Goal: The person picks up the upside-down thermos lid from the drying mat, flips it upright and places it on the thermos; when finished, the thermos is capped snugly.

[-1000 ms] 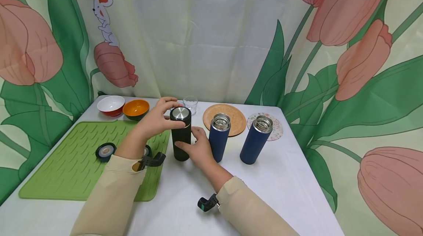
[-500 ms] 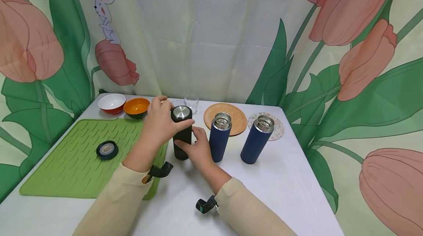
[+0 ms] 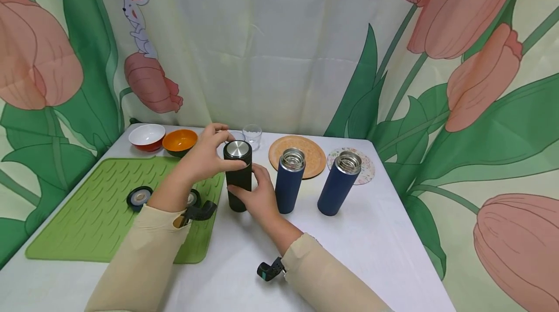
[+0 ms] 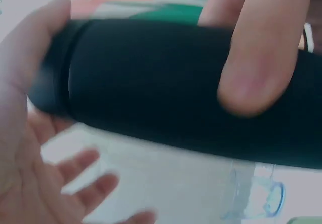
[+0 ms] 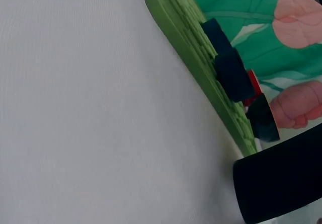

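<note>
Three flasks are counted on the surface: one black flask and two blue flasks, one at 3 o'clock of the black, the other further right. Two bowls are seen, white and orange. Two loose lids, one green mat, two coasters and two small glasses are counted.

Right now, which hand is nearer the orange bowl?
Left. The left hand grips the black flask at its lid, just right of the orange bowl. The right hand holds the flask's body, lower and farther away.
</note>
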`<move>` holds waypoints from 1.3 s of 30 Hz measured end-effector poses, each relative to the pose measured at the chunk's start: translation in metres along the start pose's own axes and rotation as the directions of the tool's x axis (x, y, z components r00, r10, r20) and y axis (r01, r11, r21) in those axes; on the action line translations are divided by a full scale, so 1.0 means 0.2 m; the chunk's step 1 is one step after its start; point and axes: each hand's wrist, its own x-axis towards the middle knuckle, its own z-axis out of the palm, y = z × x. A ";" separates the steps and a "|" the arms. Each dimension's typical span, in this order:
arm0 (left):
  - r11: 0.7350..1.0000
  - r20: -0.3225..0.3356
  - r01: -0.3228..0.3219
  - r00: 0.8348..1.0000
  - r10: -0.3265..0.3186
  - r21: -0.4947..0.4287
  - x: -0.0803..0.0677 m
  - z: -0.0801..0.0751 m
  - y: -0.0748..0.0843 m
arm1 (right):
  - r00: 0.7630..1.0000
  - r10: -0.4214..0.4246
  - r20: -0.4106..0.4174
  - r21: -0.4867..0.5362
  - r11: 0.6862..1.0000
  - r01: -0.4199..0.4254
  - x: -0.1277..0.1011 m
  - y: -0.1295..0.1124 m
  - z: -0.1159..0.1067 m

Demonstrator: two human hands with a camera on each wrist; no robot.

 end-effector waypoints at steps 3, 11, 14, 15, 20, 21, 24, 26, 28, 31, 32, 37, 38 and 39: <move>0.995 0.140 -0.002 0.990 0.017 -0.102 0.04 -0.04 -0.05 | 1.000 0.015 0.002 -0.009 1.000 -0.015 0.00 0.01 0.00; 0.996 0.006 0.035 0.999 -0.036 0.080 -0.03 -0.01 0.04 | 1.000 0.020 0.024 -0.040 0.999 -0.019 -0.01 0.01 0.01; 0.957 -0.203 0.124 0.977 -0.071 0.263 -0.08 0.06 0.12 | 1.000 0.006 0.023 -0.042 0.999 -0.005 -0.02 0.01 0.00; 0.939 -0.259 0.158 0.963 -0.078 0.306 -0.09 0.08 0.15 | 1.000 0.003 0.020 -0.042 0.999 -0.002 -0.02 0.01 0.00; 0.913 -0.325 0.177 0.944 -0.053 0.367 -0.10 0.11 0.19 | 1.000 -0.008 0.005 -0.044 0.999 0.008 -0.02 0.01 -0.01; 0.923 -0.299 0.154 0.953 -0.045 0.353 -0.09 0.10 0.18 | 1.000 -0.003 0.005 -0.046 0.999 0.003 -0.01 0.01 -0.01; 0.960 -0.155 0.065 0.988 -0.023 0.272 -0.06 0.03 0.11 | 1.000 0.025 0.012 -0.050 0.998 -0.025 -0.01 0.00 -0.01; 0.984 -0.026 0.018 1.000 -0.013 0.179 -0.02 -0.02 0.06 | 0.999 0.041 0.015 -0.054 0.998 -0.040 -0.01 0.00 -0.01; 0.998 0.108 -0.008 0.994 0.000 0.070 0.02 -0.07 0.00 | 0.999 0.045 0.016 -0.053 0.998 -0.045 0.00 0.00 -0.02; 0.998 0.235 -0.002 0.972 0.016 -0.060 0.06 -0.10 -0.05 | 0.999 0.040 0.013 -0.050 0.998 -0.039 0.00 0.00 -0.02; 0.997 0.245 0.008 0.969 0.011 -0.077 0.06 -0.10 -0.05 | 0.999 0.038 0.012 -0.050 0.998 -0.037 0.00 0.00 -0.02; 0.983 -0.024 0.091 0.996 -0.088 0.159 -0.03 -0.01 0.07 | 1.000 0.020 0.006 -0.076 0.997 -0.019 -0.01 0.00 -0.01; 0.965 -0.116 0.131 0.988 -0.107 0.229 -0.05 0.02 0.11 | 1.000 0.013 0.002 -0.080 0.997 -0.013 -0.01 0.00 -0.01; 0.942 -0.204 0.174 0.972 -0.118 0.288 -0.06 0.05 0.15 | 1.000 0.009 -0.002 -0.083 0.997 -0.009 -0.01 0.00 -0.01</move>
